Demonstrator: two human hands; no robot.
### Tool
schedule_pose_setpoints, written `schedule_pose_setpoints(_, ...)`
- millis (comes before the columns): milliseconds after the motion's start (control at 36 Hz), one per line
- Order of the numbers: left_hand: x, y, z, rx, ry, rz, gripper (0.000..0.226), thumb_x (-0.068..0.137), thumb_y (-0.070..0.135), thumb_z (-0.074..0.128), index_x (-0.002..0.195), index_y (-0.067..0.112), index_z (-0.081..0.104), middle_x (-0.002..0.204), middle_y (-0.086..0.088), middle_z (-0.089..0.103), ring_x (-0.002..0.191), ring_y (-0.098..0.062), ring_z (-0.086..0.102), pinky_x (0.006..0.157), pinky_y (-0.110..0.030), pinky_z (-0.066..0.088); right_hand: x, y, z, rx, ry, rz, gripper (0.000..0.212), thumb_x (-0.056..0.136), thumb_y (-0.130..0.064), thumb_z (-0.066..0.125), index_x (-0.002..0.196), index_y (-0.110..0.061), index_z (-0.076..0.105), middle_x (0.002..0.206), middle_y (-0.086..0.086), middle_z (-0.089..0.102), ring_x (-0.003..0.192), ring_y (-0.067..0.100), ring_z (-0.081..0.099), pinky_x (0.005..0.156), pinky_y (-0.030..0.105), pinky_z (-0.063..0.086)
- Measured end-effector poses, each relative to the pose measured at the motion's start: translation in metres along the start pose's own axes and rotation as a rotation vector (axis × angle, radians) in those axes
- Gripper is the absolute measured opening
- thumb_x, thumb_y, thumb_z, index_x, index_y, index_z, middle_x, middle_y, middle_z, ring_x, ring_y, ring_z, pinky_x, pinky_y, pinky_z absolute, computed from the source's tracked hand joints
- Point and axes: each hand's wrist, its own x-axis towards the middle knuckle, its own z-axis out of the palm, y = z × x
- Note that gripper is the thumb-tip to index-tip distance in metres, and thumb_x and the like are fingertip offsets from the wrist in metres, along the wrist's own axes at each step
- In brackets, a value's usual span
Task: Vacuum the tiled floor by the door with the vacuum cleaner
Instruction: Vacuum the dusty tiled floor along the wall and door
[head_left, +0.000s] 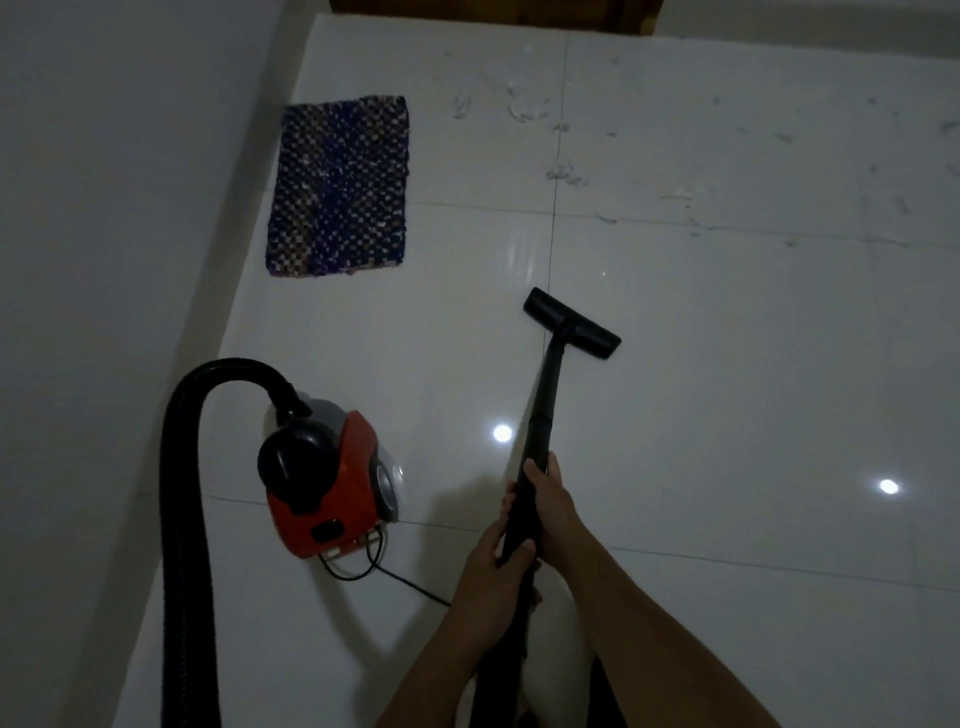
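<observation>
A red and black canister vacuum cleaner (327, 478) stands on the white tiled floor (727, 389) at the lower left. Its black hose (179, 493) arches up and down along the left wall. The black wand (545, 405) runs from my hands to the flat floor nozzle (571, 322), which rests on the tiles in the middle. My right hand (548, 499) grips the wand higher up. My left hand (493, 561) grips it just below. Scattered white debris (563, 174) lies on the tiles beyond the nozzle, toward the wooden door (478, 8) at the top.
A dark checked woven mat (337, 187) lies by the left wall (104, 208). The vacuum's power cord (410, 582) trails across the floor toward me. More debris (779, 208) spreads to the far right. Two ceiling lights reflect on the glossy tiles.
</observation>
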Motion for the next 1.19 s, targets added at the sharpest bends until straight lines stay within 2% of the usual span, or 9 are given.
schedule_pose_setpoints(111,0.016,0.025,0.008,-0.011,0.015,-0.024,0.041,0.096,0.014,0.046,0.136,0.014,0.038,0.086,-0.011,0.059,0.057,-0.017,0.055,0.045,-0.017,0.047,0.012,-0.028,0.007,-0.028,-0.027,-0.01,0.045,0.102,-0.014,0.041,0.144,-0.025,0.03,0.064,0.01,0.049,0.044,0.017,0.051,0.04,0.026,0.046)
schedule_pose_setpoints(250,0.03,0.057,0.013,0.157,0.018,-0.032,0.046,0.097,0.031,0.041,0.141,0.024,0.029,0.086,-0.006,0.056,0.055,-0.015,0.057,0.047,-0.02,0.051,0.031,-0.067,0.022,-0.12,-0.047,-0.001,0.04,0.102,-0.015,0.04,0.141,-0.023,0.032,0.064,0.009,0.045,0.046,0.017,0.048,0.041,0.025,0.046)
schedule_pose_setpoints(361,0.04,0.077,0.015,0.29,0.033,0.02,0.048,0.097,0.036,0.04,0.142,0.027,0.026,0.077,0.002,0.055,0.056,-0.01,0.054,0.058,-0.028,0.051,0.05,-0.098,0.039,-0.228,-0.062,0.03,0.042,0.101,-0.012,0.041,0.14,-0.024,0.03,0.06,0.007,0.043,0.045,0.018,0.045,0.039,0.024,0.045)
schedule_pose_setpoints(556,0.076,0.127,0.003,-0.001,0.117,0.041,0.032,0.098,0.022,0.041,0.131,0.023,0.04,0.075,-0.005,0.056,0.054,-0.013,0.051,0.043,-0.016,0.045,0.089,-0.146,0.091,-0.411,-0.142,0.063,0.063,0.102,-0.014,0.041,0.151,-0.035,0.008,0.056,0.008,0.044,0.039,0.017,0.047,0.04,0.025,0.045)
schedule_pose_setpoints(639,0.098,0.152,-0.006,-0.078,0.128,0.058,0.035,0.099,0.021,0.04,0.134,0.021,0.039,0.075,-0.006,0.056,0.048,-0.014,0.048,0.042,-0.023,0.044,0.107,-0.169,0.12,-0.431,-0.178,0.066,0.062,0.102,-0.014,0.04,0.151,-0.035,0.01,0.058,0.008,0.044,0.043,0.018,0.047,0.04,0.025,0.045)
schedule_pose_setpoints(750,0.129,0.19,-0.035,-0.134,0.148,0.072,0.032,0.099,0.02,0.04,0.129,0.029,0.038,0.07,-0.006,0.054,0.045,-0.011,0.049,0.04,-0.022,0.043,0.133,-0.197,0.164,-0.396,-0.218,0.063,0.053,0.103,-0.016,0.039,0.147,-0.038,0.019,0.064,0.009,0.048,0.049,0.02,0.049,0.044,0.028,0.047)
schedule_pose_setpoints(889,0.161,0.226,-0.07,-0.092,0.22,0.049,0.039,0.097,0.021,0.045,0.134,0.03,0.036,0.073,-0.006,0.06,0.054,-0.015,0.054,0.047,-0.024,0.046,0.157,-0.221,0.208,-0.315,-0.239,0.094,0.059,0.103,-0.02,0.039,0.148,-0.045,0.01,0.072,0.014,0.055,0.051,0.021,0.053,0.047,0.029,0.049)
schedule_pose_setpoints(1028,0.193,0.262,-0.087,-0.077,0.213,0.031,0.043,0.097,0.022,0.043,0.139,0.028,0.032,0.077,-0.007,0.057,0.051,-0.017,0.051,0.047,-0.027,0.044,0.184,-0.241,0.238,-0.227,-0.219,0.051,0.046,0.101,-0.017,0.043,0.142,-0.035,0.032,0.075,0.015,0.054,0.053,0.02,0.054,0.045,0.026,0.049)
schedule_pose_setpoints(1194,0.213,0.316,-0.093,-0.076,0.169,0.034,0.025,0.098,0.027,0.04,0.119,0.04,0.036,0.09,-0.007,0.06,0.052,-0.018,0.058,0.05,-0.029,0.05,0.213,-0.27,0.263,-0.09,-0.148,0.044,0.048,0.1,-0.014,0.046,0.144,-0.03,0.036,0.064,0.008,0.049,0.048,0.017,0.052,0.045,0.027,0.05)
